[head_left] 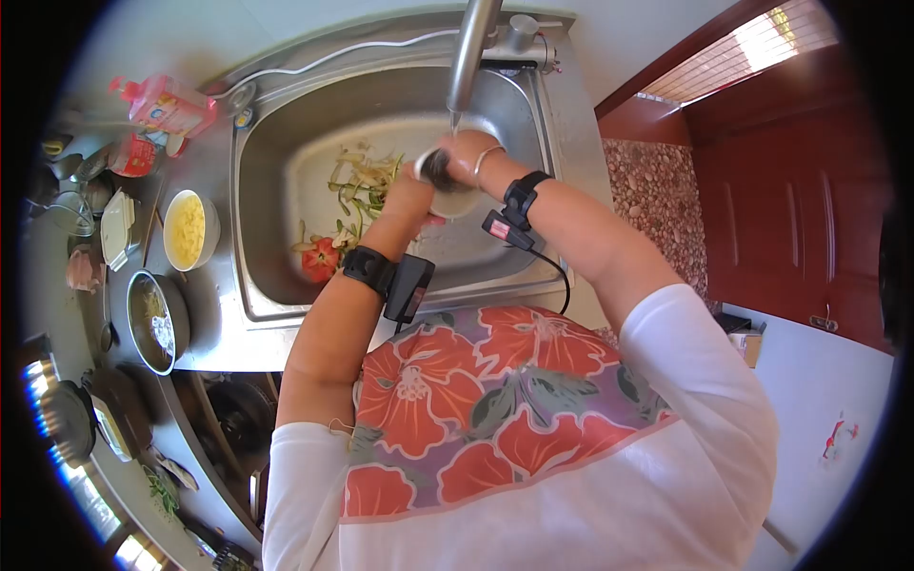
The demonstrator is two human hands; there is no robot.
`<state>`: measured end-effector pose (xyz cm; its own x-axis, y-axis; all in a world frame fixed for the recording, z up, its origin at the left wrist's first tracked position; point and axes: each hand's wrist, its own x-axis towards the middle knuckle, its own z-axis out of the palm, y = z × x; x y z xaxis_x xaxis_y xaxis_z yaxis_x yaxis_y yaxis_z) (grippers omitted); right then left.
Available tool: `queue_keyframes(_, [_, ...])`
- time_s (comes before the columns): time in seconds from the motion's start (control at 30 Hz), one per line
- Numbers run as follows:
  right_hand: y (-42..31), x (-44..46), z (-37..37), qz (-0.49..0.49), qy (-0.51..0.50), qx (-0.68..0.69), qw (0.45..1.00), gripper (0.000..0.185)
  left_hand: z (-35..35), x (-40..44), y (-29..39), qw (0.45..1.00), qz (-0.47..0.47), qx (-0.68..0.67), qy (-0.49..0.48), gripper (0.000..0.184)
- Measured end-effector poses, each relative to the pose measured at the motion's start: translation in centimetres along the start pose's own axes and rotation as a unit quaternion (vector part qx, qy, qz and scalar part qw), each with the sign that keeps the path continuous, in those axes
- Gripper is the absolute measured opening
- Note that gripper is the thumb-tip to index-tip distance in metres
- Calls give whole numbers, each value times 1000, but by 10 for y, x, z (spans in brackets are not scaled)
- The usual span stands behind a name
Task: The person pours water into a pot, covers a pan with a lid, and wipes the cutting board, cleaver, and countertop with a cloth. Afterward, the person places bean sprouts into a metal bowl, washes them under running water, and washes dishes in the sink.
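Over the metal sink [276, 190], under the faucet [473, 57], both hands are at a white bowl [457, 204]. My left hand [409, 198] is closed on the bowl's left side. My right hand [468, 155] is closed at its upper right, where a dark scrubber [437, 170] shows inside the bowl; the fingers' hold on it is partly hidden. Water runs from the faucet near my right hand. Green and pale vegetable scraps [360, 188] lie in the sink left of my hands, with a red flower-like piece [321, 259] at the lower left.
Left of the sink are a bowl of yellow pieces [190, 229], a metal bowl [157, 322] and a white container [120, 228]. A pink bottle [171, 107] stands at the upper left. A metal cup [522, 32] sits behind the sink, and a red door [781, 209] is at right.
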<state>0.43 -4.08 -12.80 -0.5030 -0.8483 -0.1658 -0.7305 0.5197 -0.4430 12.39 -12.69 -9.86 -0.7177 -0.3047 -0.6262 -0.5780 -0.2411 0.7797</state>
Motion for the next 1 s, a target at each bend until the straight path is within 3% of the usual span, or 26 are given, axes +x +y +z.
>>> queue_keyframes(0.07, [18,-4,40,165,43,68,983,22,2,12,-14,998,39,21,46,47])
queue_keyframes(0.13, [15,-22,72,158,-24,30,987,25,13,3,-19,991,47,57,112,49])
queue_keyframes(0.17, [24,-18,117,271,-21,169,947,30,16,2,-17,985,56,77,143,49])
queue_keyframes(0.2, [33,-15,160,374,-18,303,876,35,11,15,-33,949,130,216,189,50])
queue_keyframes(0.23, [33,-19,171,334,-1,278,901,36,11,20,-44,967,115,141,176,51])
queue_keyframes(0.27, [35,-22,166,329,-13,462,824,35,10,24,-51,979,100,66,164,52])
queue_keyframes(0.3, [34,-24,154,310,-25,630,711,34,5,24,-55,985,85,-5,153,53])
queue_keyframes(0.37, [3,-30,45,271,-63,323,904,29,10,-8,-23,995,33,18,95,55])
queue_keyframes(0.4, [-7,-21,13,182,-75,182,963,31,12,-9,-20,995,25,38,87,54])
queue_keyframes(0.47, [-21,-9,-18,-4,-98,-115,989,37,13,-7,-20,998,2,28,58,48])
queue_keyframes(0.57, [-48,5,-6,-87,-19,-65,994,27,-2,-9,-1,994,-33,-2,-101,43])
queue_keyframes(0.7, [-11,3,-7,64,-11,22,998,29,-13,-3,-8,998,51,-14,38,42])
queue_keyframes(0.77, [-3,-5,21,146,50,214,965,29,-4,-4,-6,991,70,25,114,50])
queue_keyframes(0.8, [-4,-8,47,219,35,330,918,30,0,-6,-7,987,77,32,138,50])
queue_keyframes(0.83, [-13,-13,68,299,18,490,819,31,2,-5,-7,983,85,42,159,51])
queue_keyframes(0.87, [-26,-19,80,358,10,610,706,33,-2,21,-37,945,198,156,209,53])
queue_keyframes(0.9, [-39,-27,78,394,4,666,633,35,-6,31,-49,962,194,64,181,53])
queue_keyframes(0.97, [-34,-41,54,363,-37,581,727,41,-14,34,-63,970,176,-112,121,53])
queue_keyframes(1.0, [-26,-44,42,353,-51,547,758,43,-10,-1,-32,982,72,-155,85,52])
